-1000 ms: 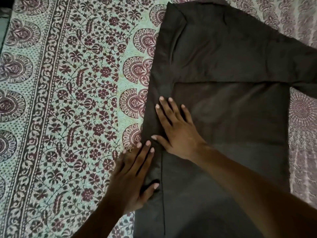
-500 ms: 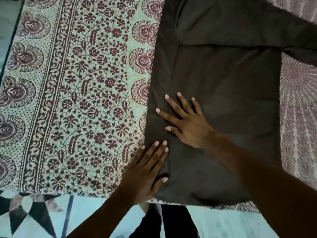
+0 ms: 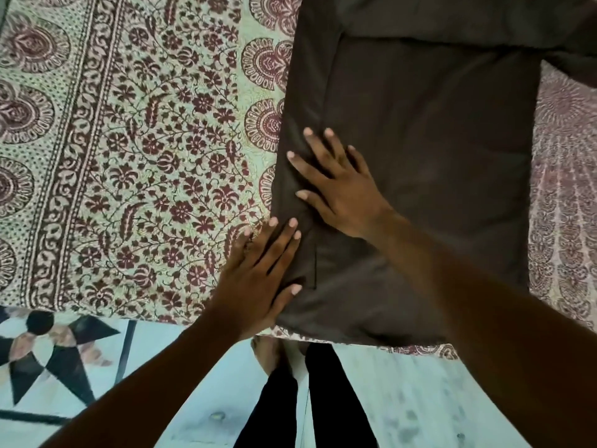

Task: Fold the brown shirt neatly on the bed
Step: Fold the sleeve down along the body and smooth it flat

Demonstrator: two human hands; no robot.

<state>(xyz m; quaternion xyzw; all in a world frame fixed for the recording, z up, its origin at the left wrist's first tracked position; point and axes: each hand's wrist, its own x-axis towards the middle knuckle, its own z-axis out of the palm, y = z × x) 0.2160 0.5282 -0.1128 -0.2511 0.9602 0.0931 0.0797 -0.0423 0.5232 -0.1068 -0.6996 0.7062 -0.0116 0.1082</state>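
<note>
A dark brown fabric shirt [image 3: 436, 163] lies flat on the floral-print bed [image 3: 145, 150]. The left hand [image 3: 258, 279] and right hand [image 3: 339, 189] press its left fold, fingers straight, just beside each other.

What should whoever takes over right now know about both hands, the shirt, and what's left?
Left hand: open, fingers straight on the left edge of the brown shirt, partly on the printed bedsheet.
Right hand: open, flat on the shirt, fingers spread.
Shirt: spread at the bedsheet's near edge.
Done: left side looks folded inward.
Left: a sleeve sticks out upper right; fold it in, then fold the body.
</note>
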